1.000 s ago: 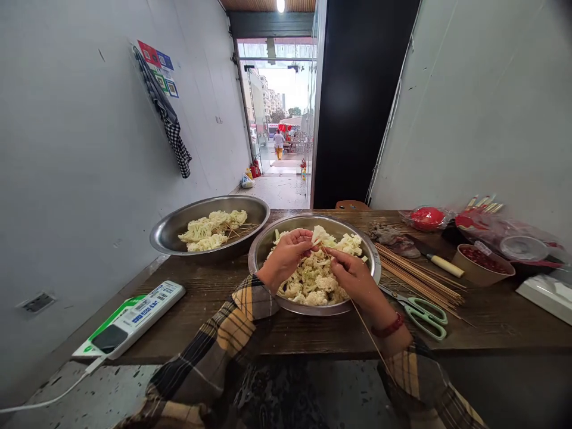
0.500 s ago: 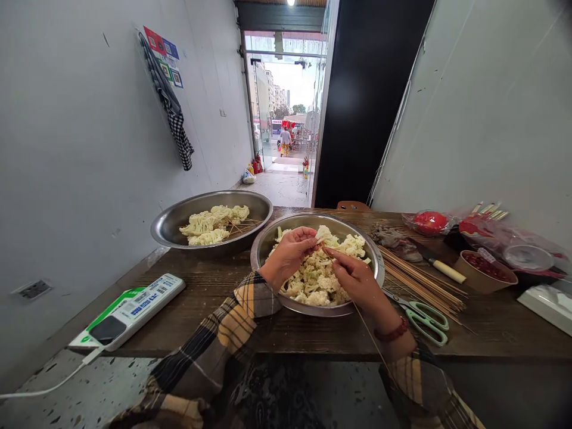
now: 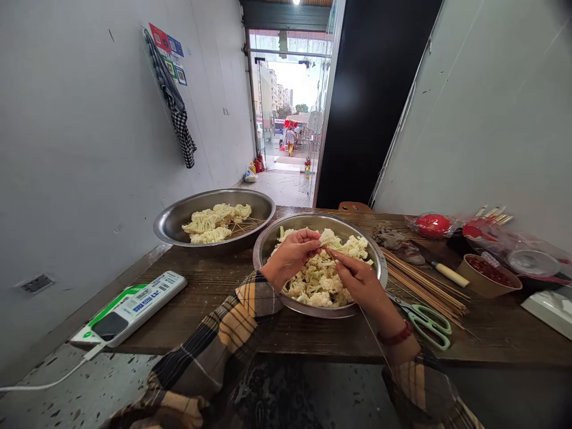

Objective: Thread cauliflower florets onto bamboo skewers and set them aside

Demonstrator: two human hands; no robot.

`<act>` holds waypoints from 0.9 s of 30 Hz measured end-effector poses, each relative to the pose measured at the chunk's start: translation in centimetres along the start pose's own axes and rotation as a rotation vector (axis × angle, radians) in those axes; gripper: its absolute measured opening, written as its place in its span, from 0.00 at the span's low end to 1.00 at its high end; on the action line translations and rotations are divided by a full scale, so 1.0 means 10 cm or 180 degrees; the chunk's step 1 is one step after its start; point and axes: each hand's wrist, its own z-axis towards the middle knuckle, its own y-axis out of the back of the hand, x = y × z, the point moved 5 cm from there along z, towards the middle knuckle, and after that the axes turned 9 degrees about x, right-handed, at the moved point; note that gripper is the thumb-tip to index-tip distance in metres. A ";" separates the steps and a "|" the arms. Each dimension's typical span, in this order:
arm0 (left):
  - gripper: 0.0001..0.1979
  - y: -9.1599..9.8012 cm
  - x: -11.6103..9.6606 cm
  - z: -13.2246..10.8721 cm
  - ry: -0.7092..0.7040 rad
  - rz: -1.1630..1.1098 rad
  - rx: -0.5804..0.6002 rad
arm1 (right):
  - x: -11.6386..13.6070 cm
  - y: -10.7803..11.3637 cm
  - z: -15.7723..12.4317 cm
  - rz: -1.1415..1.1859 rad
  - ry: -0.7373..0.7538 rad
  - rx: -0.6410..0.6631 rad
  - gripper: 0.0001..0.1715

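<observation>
Above a metal basin (image 3: 260, 256) of loose cauliflower pieces (image 3: 319, 283), my two hands meet close together. My left hand (image 3: 295, 253) pinches a cauliflower floret (image 3: 329, 238) between thumb and fingers. A thin wooden skewer (image 3: 372, 328) runs through my right hand (image 3: 358, 277), whose fingers are closed round it near the tip. The skewer's tip is at the floret's stem; whether it has pierced the stem I cannot tell. Further left, a second metal basin (image 3: 172, 223) holds skewered cauliflower (image 3: 214, 221).
Right of the near basin lie a bundle of bamboo skewers (image 3: 429, 283), green-handled scissors (image 3: 429, 322) and a knife (image 3: 449, 274). Beyond them stands a paper bowl (image 3: 485, 280) with red contents. A white charging device (image 3: 147, 307) with a cable lies on the table's left.
The whole view has shifted slightly, so things appear a little further right. Both hands keep their hold on the floret and the skewer, with little visible movement.
</observation>
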 end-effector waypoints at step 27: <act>0.15 0.02 0.05 -0.05 0.0361 0.0236 0.0072 | -0.05 -0.02 -0.01 -0.0452 0.0357 -0.0119 0.20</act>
